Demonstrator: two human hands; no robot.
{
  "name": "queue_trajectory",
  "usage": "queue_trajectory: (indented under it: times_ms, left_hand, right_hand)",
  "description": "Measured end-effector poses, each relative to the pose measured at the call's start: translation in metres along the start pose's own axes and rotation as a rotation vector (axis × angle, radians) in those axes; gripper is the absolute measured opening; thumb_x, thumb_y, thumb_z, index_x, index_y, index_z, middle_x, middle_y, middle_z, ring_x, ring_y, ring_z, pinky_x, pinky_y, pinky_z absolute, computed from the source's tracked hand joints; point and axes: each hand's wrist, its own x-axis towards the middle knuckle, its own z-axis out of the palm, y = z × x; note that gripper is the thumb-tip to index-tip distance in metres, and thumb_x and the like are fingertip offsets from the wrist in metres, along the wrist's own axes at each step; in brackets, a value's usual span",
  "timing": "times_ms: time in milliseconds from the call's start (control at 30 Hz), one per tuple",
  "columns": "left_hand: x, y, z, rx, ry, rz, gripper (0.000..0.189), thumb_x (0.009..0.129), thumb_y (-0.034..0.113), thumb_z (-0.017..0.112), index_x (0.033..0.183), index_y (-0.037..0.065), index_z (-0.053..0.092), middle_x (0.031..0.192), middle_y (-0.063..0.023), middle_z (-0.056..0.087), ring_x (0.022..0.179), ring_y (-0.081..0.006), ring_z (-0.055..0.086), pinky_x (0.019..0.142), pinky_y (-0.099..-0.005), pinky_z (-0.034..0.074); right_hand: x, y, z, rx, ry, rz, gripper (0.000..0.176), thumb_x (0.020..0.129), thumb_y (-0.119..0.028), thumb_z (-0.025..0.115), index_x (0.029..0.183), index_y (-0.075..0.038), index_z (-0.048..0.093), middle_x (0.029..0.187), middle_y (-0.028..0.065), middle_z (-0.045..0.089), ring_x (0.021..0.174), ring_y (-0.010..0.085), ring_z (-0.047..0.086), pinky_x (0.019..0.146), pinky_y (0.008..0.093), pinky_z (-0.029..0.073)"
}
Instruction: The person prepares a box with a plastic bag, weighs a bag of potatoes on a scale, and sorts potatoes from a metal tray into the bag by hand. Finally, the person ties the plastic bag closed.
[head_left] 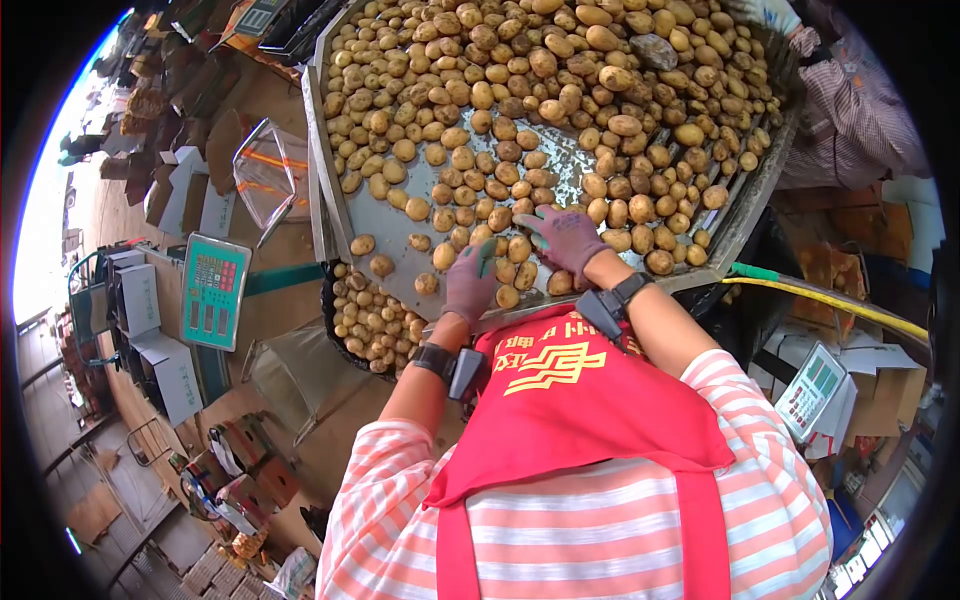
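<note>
Many small yellow-brown potatoes [455,85] lie heaped and scattered on a metal sorting table [375,230]. My left hand [470,282], in a purple-grey glove with greenish fingertips, rests at the near side of the table, fingers stretched forward beside a few loose potatoes. To its right, my right hand [566,240], gloved alike, reaches leftward over the potatoes with its fingers apart. Potatoes lie close under and around both hands, and some fingertips are hard to make out. Neither hand visibly lifts a potato.
Below the table's left corner, a dark-rimmed container [375,320] holds more potatoes. Another person's sleeve [850,110] and gloved hand [768,14] are at the far right. A green scale display [215,290] stands left, a second display [812,392] right, near a yellow hose [850,300].
</note>
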Motion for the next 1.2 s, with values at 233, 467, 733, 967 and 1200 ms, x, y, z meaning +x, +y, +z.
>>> queue_trajectory:
  times_ms: [233, 467, 733, 967, 1200]
  left_hand:
    - [0.034, 0.063, 0.0, 0.711, -0.242, 0.084, 0.046, 0.081, 0.018, 0.058, 0.125, 0.013, 0.048, 0.128, -0.0142, 0.044, 0.102, -0.0334, 0.058, 0.08, -0.0418, 0.051]
    - [0.052, 0.081, 0.003, 0.71, -0.321, -0.038, 0.03, 0.086, 0.015, 0.048, 0.114, 0.008, 0.054, 0.124, -0.0175, 0.047, 0.104, -0.0343, 0.057, 0.08, -0.0425, 0.05]
    - [0.055, 0.061, -0.008, 0.445, -0.304, -0.037, 0.044, 0.074, 0.023, 0.064, 0.113, 0.005, 0.054, 0.122, -0.0224, 0.052, 0.105, -0.0361, 0.056, 0.085, -0.0417, 0.048]
    - [0.022, 0.063, -0.033, -0.979, -0.348, -0.584, 0.038, 0.087, 0.02, 0.053, 0.124, 0.011, 0.051, 0.105, -0.0041, 0.055, 0.088, -0.0188, 0.059, 0.075, -0.0316, 0.051]
    - [0.008, 0.072, -0.017, -1.373, -0.305, -0.611, 0.023, 0.089, 0.02, 0.059, 0.109, 0.009, 0.055, 0.102, -0.0046, 0.055, 0.098, -0.0204, 0.057, 0.08, -0.0287, 0.05]
  right_hand:
    - [-0.032, 0.049, -0.047, 0.224, 0.371, 0.145, 0.045, 0.081, -0.038, 0.06, 0.116, -0.01, 0.058, 0.12, 0.0142, 0.056, 0.112, 0.0323, 0.051, 0.095, 0.0414, 0.041]
    - [-0.091, 0.094, -0.026, -0.228, 0.276, 0.461, 0.073, 0.077, -0.044, 0.064, 0.137, -0.011, 0.037, 0.14, 0.0113, 0.038, 0.123, 0.0369, 0.037, 0.107, 0.0451, 0.027]
    - [-0.106, 0.077, -0.043, 0.165, 0.315, 0.28, 0.052, 0.076, -0.041, 0.066, 0.115, -0.007, 0.057, 0.119, 0.0115, 0.055, 0.114, 0.0324, 0.048, 0.101, 0.0396, 0.035]
    - [-0.025, 0.091, -0.053, -0.06, 0.452, 0.391, 0.035, 0.083, -0.029, 0.056, 0.107, -0.004, 0.059, 0.107, 0.0149, 0.059, 0.103, 0.0302, 0.055, 0.092, 0.0384, 0.042]
    - [0.024, 0.11, -0.071, -0.049, 0.174, 0.488, 0.026, 0.082, -0.018, 0.052, 0.104, -0.006, 0.061, 0.095, 0.0131, 0.065, 0.096, 0.032, 0.061, 0.085, 0.0412, 0.047]
